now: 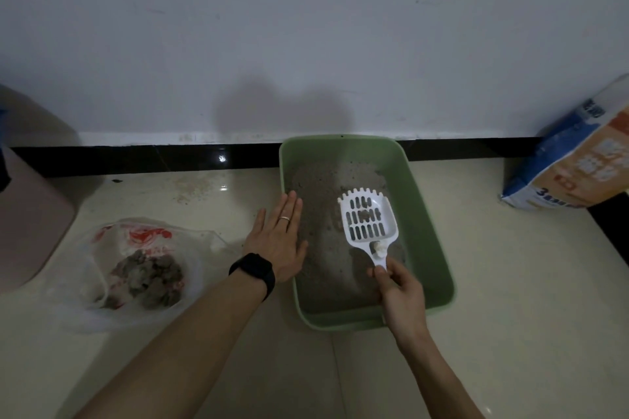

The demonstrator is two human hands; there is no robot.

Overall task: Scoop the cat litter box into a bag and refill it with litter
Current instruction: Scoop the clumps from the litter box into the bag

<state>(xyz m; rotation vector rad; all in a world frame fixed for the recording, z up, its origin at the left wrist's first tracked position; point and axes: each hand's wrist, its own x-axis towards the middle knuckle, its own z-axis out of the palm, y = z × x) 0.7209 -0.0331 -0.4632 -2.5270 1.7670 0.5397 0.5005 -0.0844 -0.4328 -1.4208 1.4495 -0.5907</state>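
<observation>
Now the right grip [400, 289] pinches the scoop [369, 219] over the litter box [430, 214], perhaps carrying a clump [364, 214]; the left grip [279, 241], flat and empty, braces its left rim. Sift gently, stay level.

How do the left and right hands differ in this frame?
The left hand lies flat, fingers straight; the right hand curls round the handle of the scoop. The left hand lies over the left rim of the box; the right hand is at its near end. The left hand wears a ring; the right hand shows none. Both are bare.
</observation>
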